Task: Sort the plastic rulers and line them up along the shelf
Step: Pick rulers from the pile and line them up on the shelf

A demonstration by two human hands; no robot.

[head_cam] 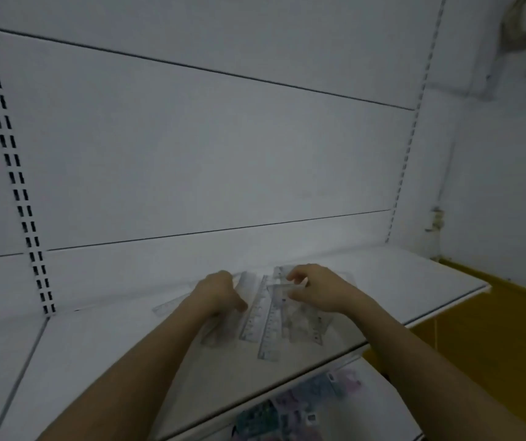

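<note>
Nearest the camera, a lower shelf [379, 405] carries a blurred spread of coloured packets [290, 409]; what they are cannot be told. Above it both forearms reach up and over the front edge of the white shelf [102, 361], where the work is going on.

The clear rulers [266, 323] lie in a loose heap near the middle of that shelf, overlapping and fanned at different angles, most running front to back. One stray [168, 305] pokes out to the left from under the left wrist. None is lined up yet, so the sorting looks barely begun.

The left hand [218, 292] rests on the left part of the heap with fingers curled down; it seems to be pinning the pile or gripping one piece, but which cannot be told. The right hand [314, 289] sits over the far right of the heap, thumb and fingers bent in a pinch that appears to close on the end of a ruler, probably to peel it off the stack while the other hand keeps the rest from sliding.

Beyond the hands, the shelf runs back to a white back panel [207, 138] with slotted uprights [16, 173] at either side.
</note>
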